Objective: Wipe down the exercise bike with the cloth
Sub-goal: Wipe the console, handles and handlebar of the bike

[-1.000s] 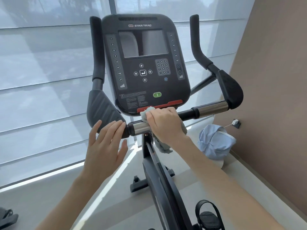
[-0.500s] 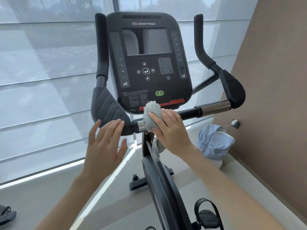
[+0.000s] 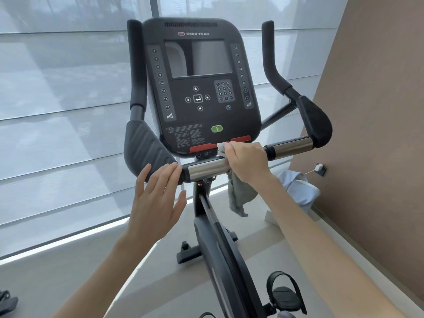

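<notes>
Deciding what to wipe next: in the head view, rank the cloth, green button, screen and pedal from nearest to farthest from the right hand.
1. cloth: gripped in the right hand, its end hanging below.
2. green button: just up and left, low on the console.
3. screen: higher, at the console's top.
4. pedal: far below, near the floor.
</notes>
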The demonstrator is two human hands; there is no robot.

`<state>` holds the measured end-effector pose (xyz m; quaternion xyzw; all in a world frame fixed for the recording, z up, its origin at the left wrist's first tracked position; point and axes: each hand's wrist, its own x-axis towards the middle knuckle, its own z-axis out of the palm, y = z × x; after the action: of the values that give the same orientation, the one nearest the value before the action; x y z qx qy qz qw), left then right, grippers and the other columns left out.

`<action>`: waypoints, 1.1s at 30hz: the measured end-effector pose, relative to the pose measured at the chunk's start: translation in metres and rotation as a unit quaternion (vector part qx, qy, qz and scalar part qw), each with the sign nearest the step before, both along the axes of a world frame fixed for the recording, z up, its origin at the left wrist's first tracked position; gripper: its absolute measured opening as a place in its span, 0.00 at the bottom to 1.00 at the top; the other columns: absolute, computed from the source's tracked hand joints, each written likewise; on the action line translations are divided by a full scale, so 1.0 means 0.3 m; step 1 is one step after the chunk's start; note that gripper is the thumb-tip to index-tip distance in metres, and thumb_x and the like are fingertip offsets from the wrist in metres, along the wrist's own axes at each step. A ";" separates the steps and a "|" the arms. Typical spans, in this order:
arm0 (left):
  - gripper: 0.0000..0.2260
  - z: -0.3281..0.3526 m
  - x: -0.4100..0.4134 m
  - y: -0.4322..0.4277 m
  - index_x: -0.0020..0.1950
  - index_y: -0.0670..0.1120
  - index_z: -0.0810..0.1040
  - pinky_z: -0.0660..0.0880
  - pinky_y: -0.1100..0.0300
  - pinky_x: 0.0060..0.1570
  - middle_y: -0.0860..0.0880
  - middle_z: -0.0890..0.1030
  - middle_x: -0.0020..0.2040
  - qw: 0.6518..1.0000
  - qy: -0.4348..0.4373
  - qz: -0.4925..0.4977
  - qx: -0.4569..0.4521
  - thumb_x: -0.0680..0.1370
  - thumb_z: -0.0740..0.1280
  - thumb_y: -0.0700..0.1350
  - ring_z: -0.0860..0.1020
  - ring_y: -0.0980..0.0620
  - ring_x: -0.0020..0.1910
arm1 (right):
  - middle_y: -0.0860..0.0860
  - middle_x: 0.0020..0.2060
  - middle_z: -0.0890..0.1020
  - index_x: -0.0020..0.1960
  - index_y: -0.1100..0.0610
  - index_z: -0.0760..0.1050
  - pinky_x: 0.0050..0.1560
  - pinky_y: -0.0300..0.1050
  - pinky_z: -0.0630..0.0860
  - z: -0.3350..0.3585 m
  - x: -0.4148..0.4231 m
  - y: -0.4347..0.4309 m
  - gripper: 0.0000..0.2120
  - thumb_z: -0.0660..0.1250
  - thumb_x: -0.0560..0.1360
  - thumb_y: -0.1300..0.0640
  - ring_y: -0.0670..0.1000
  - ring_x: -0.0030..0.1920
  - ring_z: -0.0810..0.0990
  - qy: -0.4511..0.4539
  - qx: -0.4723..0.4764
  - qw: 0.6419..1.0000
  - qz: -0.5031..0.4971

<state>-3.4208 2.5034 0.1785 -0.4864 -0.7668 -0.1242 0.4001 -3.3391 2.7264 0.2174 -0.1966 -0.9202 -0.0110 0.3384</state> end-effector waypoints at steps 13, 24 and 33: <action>0.20 -0.009 0.000 -0.007 0.67 0.38 0.74 0.61 0.41 0.70 0.42 0.77 0.65 1.000 -0.001 0.005 -0.007 0.80 0.58 0.48 0.74 0.44 0.65 | 0.54 0.53 0.80 0.64 0.55 0.75 0.62 0.53 0.67 -0.120 0.024 -0.075 0.21 0.54 0.81 0.44 0.56 0.54 0.76 0.069 0.117 0.981 0.141; 0.21 -0.030 0.014 0.005 0.68 0.38 0.72 0.59 0.41 0.71 0.41 0.75 0.67 0.999 -0.028 0.017 0.006 0.80 0.57 0.49 0.71 0.44 0.68 | 0.53 0.36 0.81 0.45 0.60 0.79 0.57 0.52 0.69 -0.062 0.073 0.094 0.22 0.52 0.81 0.48 0.55 0.39 0.79 0.092 -0.033 0.993 0.061; 0.22 -0.020 0.048 0.029 0.68 0.37 0.72 0.55 0.42 0.73 0.40 0.75 0.66 0.998 -0.050 0.034 0.019 0.80 0.56 0.50 0.71 0.41 0.67 | 0.56 0.32 0.74 0.40 0.63 0.72 0.36 0.46 0.70 0.095 0.245 -0.008 0.21 0.53 0.80 0.48 0.54 0.33 0.73 0.137 -0.126 0.976 0.118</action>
<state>-3.4066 2.5121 0.1723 -0.4461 -0.7991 -0.1489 0.3744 -3.2657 2.7241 0.2458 -0.1277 -0.8758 0.1715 0.4327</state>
